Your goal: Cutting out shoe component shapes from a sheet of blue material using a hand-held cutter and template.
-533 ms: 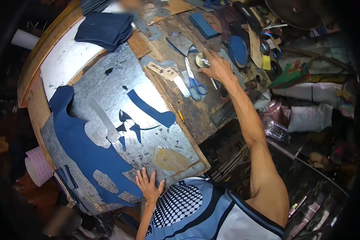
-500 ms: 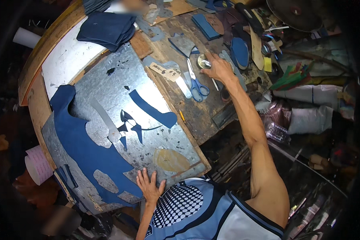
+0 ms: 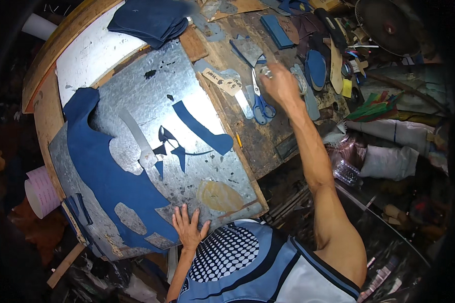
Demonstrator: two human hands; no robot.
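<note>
The right hand point(image 3: 280, 86) is reaching just beside the blue-handled scissors point(image 3: 260, 103), fingers curled narrow around a small shiny object point(image 3: 267, 73), best held lightly. The left hand point(image 3: 188, 228), spread wide, is bracing the galvanised metal sheet point(image 3: 207, 166) well below the scissors.

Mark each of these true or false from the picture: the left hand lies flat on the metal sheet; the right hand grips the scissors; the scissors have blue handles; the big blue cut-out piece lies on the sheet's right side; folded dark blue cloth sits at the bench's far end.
1. The left hand lies flat on the metal sheet. True.
2. The right hand grips the scissors. False: the scissors lie on the bench beside it; the hand seems to hold something small and pale.
3. The scissors have blue handles. True.
4. The big blue cut-out piece lies on the sheet's right side. False: it lies on the left.
5. Folded dark blue cloth sits at the far end. True.
</note>
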